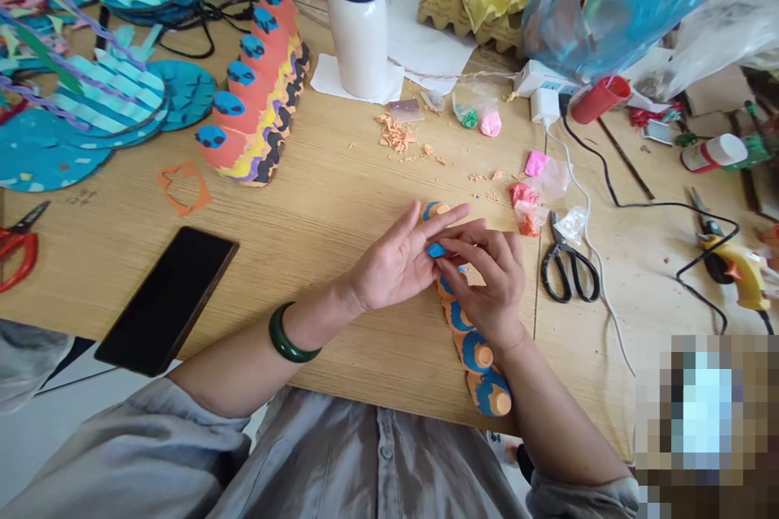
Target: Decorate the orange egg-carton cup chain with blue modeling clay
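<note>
My left hand (395, 266) is turned palm up with its fingers stretched out. A small lump of blue clay (436, 250) lies against those fingers, and the fingertips of my right hand (496, 284) are pinched on it. Partly hidden beneath both hands is a row of orange-and-blue egg-carton cups (475, 351), reaching down to the table's front edge. A finished-looking row of red cups (248, 101) with blue spots and yellow, purple and black edging stands further back on the left.
A black phone (167, 300) lies at the left front, near red-handled scissors (18, 251). Black-handled scissors (569, 268), clay packets (527, 207) and a white cable (590, 235) are to the right. A white bottle (359, 32) stands behind; a yellow glue gun (736, 268) lies far right.
</note>
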Motion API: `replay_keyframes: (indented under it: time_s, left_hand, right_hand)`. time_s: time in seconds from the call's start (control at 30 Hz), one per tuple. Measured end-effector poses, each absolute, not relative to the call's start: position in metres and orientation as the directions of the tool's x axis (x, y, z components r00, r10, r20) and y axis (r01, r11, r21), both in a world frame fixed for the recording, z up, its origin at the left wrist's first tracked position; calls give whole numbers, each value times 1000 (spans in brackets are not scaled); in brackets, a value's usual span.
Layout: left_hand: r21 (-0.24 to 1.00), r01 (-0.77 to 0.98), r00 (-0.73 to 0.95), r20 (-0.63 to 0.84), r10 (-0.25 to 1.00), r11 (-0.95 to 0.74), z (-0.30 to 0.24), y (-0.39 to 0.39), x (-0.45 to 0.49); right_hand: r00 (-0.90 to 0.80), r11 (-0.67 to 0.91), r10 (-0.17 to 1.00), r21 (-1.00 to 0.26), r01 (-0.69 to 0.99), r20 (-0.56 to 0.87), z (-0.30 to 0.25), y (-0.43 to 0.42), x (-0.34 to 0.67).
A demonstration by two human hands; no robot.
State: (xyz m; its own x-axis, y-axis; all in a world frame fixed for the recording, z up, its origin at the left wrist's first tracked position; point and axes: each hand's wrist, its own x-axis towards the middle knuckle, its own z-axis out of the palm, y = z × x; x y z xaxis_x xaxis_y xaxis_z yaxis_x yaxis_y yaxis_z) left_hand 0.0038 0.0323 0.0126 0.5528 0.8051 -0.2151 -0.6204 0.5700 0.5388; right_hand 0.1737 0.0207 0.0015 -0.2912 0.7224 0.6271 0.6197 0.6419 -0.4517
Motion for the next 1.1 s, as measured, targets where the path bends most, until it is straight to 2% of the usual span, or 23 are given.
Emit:
replay_keyframes:
  time_s: [0.1, 0.2, 0.27, 0.43, 0.6, 0.77, 0.97, 1.1]
  left_hand:
    - [685, -574, 490, -152, 858, 449, 8, 31, 1]
    - [881, -394, 326, -133, 936, 263, 3, 33, -2]
    - [924, -303, 269, -152, 951, 234, 1, 35, -4]
    - [909, -316, 246, -198, 949, 272, 3, 37, -2]
    - [894, -354, 263, -185, 947, 273, 5, 36, -2]
    - [914, -335, 238, -155, 959, 231, 1, 38, -3]
    - [916, -324, 256, -157, 954, 238, -1, 39, -4]
    - [899, -363, 266, -153, 952, 246, -1, 38, -3]
  right_hand:
    - [-267, 627, 733, -468, 623, 626, 1, 20, 175]
    - [-215, 600, 743, -489, 633, 633, -1, 21, 178]
    - [-205, 600, 749, -515, 612, 630, -3, 22, 179]
    - [-167, 553, 809, -635, 539, 563, -4, 22, 178]
    - [-177, 592, 777, -605, 532, 604, -3, 22, 177]
    - [-166, 554, 816, -670, 494, 553, -4, 21, 176]
    - [-240, 660, 727, -556, 506, 644, -5, 24, 178]
    - [-224, 644, 739, -569, 511, 636, -6, 25, 179]
